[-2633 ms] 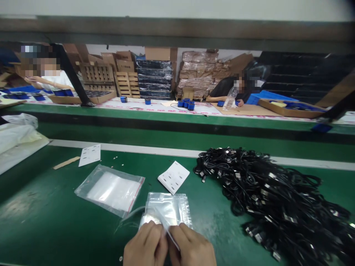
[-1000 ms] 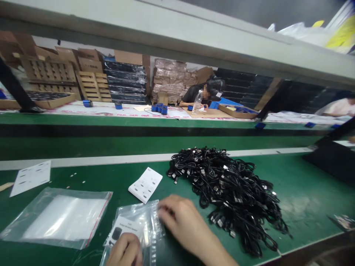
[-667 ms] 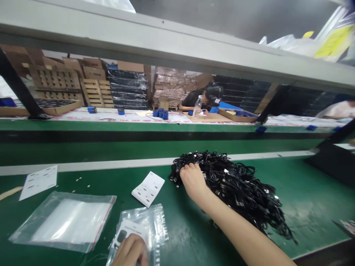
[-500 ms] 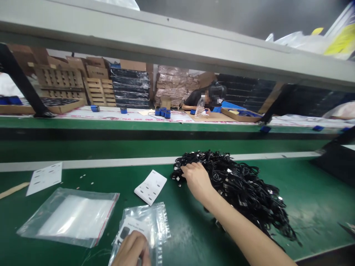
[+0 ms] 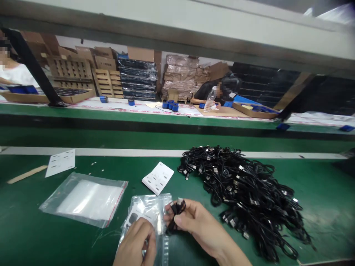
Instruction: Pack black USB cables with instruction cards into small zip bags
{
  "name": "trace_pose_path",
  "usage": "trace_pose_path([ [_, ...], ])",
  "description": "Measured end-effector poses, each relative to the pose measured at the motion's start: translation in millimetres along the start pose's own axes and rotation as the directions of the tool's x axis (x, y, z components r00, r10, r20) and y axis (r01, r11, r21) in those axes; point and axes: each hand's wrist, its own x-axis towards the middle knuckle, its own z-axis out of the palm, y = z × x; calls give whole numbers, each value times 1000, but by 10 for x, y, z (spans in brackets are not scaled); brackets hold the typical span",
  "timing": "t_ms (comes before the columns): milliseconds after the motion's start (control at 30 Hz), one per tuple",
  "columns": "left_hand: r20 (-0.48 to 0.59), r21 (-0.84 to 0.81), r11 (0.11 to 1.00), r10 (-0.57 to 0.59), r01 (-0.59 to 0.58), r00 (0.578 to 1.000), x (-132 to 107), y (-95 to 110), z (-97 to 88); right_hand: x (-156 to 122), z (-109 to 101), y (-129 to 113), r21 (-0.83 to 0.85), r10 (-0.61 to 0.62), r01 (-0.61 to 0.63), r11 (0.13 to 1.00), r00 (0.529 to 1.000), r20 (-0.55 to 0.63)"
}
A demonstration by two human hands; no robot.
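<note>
My right hand (image 5: 194, 223) grips a small coiled black USB cable (image 5: 176, 210) between thumb and fingers, right beside the clear plastic bags. My left hand (image 5: 137, 242) is closed on the clear plastic bag (image 5: 163, 221) at the bottom centre; a printed white card with a dark device picture (image 5: 133, 218) shows in or under it. A large heap of black USB cables (image 5: 235, 184) lies on the green bench to the right. Just behind the bags is a stack of white printed leaflets (image 5: 158, 178).
A larger zip bag of white sheets (image 5: 85, 199) lies left, near a single leaflet (image 5: 61, 163) and a flat wooden strip (image 5: 27, 174). Beyond the bench, co-workers sit by a shelf with blue items (image 5: 170, 105) and cardboard trays (image 5: 255, 111). A beam (image 5: 177, 33) crosses overhead.
My right hand has come back from the cable heap toward the bags, now with a coiled cable in it. My left hand stays at the bag. The view has shifted slightly.
</note>
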Motion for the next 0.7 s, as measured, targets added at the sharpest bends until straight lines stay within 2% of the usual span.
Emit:
trace_pose_path([
  [100,16,-13,999,-33,33,999,11,49,-49,-79,85,105,127,-16,28,991,995,-98],
  [233,28,-14,999,-46,46,999,9,75,-96,-137,184,256,133,-4,16,991,996,-85],
  [300,41,-24,997,-69,69,997,4,78,-112,-151,215,337,47,-11,17,999,990,-137],
  [367,45,-55,993,-102,105,994,1,81,-123,-168,223,397,-157,-36,3,988,977,-211],
  [433,46,-93,986,-134,138,990,-2,89,-125,-197,211,428,-437,-130,3,900,957,-260],
  [533,23,-116,981,-151,153,988,-20,103,-100,-254,172,448,-769,-317,74,635,933,-172],
  [600,-30,-91,987,-138,134,990,-47,100,-63,-284,146,461,-867,-386,145,476,921,-58],
  [700,-129,-6,996,-89,89,988,-102,69,6,-306,122,489,-912,-453,240,332,889,69],
])
